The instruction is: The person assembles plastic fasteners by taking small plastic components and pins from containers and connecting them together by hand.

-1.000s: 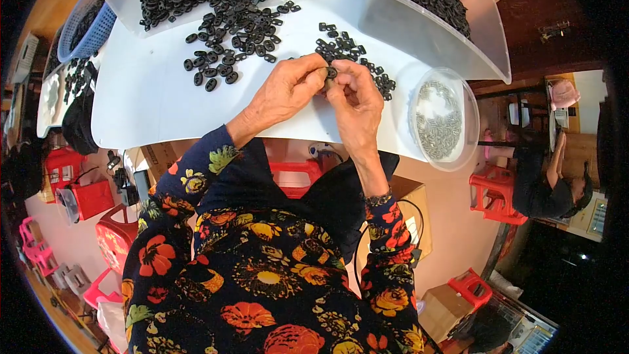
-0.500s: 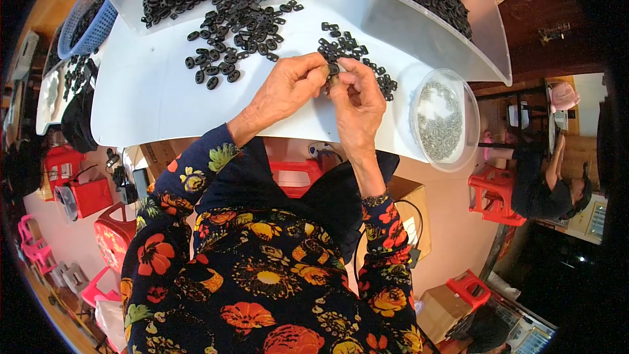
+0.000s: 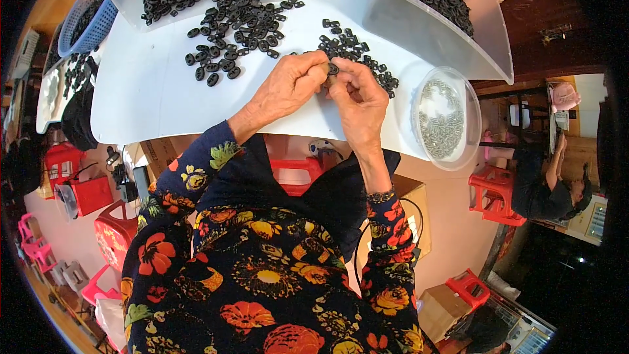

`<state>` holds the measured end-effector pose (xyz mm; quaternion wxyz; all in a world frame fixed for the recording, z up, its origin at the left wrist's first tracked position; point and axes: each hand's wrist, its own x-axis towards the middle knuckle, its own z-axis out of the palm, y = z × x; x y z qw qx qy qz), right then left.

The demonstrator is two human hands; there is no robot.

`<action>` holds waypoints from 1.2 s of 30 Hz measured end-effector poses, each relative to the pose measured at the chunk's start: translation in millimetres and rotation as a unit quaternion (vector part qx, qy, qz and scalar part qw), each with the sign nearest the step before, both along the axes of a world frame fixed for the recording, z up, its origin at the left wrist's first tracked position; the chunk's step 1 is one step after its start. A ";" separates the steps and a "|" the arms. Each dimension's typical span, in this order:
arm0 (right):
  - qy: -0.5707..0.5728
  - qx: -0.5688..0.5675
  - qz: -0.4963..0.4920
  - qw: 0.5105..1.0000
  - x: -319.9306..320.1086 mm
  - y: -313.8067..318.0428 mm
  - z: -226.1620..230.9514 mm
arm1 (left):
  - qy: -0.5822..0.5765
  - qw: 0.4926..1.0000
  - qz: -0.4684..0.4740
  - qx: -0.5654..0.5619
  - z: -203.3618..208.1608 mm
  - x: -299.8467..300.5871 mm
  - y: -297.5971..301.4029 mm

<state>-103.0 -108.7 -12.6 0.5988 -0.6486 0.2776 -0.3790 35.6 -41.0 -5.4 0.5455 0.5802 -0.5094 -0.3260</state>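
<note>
Above the near part of the white table, my two hands meet at their fingertips. Between them is a small black oval piece with holes, mostly covered by fingers. My left hand pinches it from the left, its fingers curled. From the right, my right hand grips the same piece with thumb and forefinger. Just beyond the hands lies a loose pile of small black two-holed pieces. Farther left spreads a larger heap of black oval pieces. Whether a smaller part is also between my fingers is hidden.
A clear round tub of small metal parts stands right of my hands. Two translucent bins, one at back left and one at back right, hold black pieces. A blue basket stands far left. A person sits at far right.
My right hand has shifted very slightly to the right and its wrist has turned a little. Both hands still hold the black piece; the piles look the same.
</note>
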 end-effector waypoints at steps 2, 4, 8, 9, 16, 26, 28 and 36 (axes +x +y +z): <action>0.021 -0.019 0.028 0.999 -2.4 -1.8 0.7 | 0.003 1.000 -0.002 -0.003 -1.9 0.6 -0.4; 0.010 -0.005 0.031 0.999 -1.8 -1.3 0.7 | -0.005 1.000 -0.011 -0.008 -4.1 2.0 -1.2; 0.024 -0.014 0.012 1.000 -0.9 1.0 2.0 | 0.003 1.000 -0.014 -0.001 -3.1 2.1 -2.3; 0.023 -0.015 0.011 1.000 -0.3 1.7 1.3 | 0.010 1.000 -0.011 0.008 -1.7 1.5 -1.7; 0.013 -0.012 -0.021 1.000 2.4 10.0 7.8 | 0.019 1.000 -0.017 0.005 0.7 1.4 0.1; 0.008 -0.025 -0.034 0.999 5.2 9.3 4.5 | 0.015 1.000 -0.002 0.013 4.9 0.7 -1.0; 0.006 -0.018 -0.025 1.000 3.9 8.4 1.8 | 0.012 1.000 0.002 0.020 0.3 2.2 -1.4; 0.011 0.000 0.020 1.000 0.5 3.4 3.0 | 0.047 0.998 -0.014 0.035 -4.6 4.8 -2.7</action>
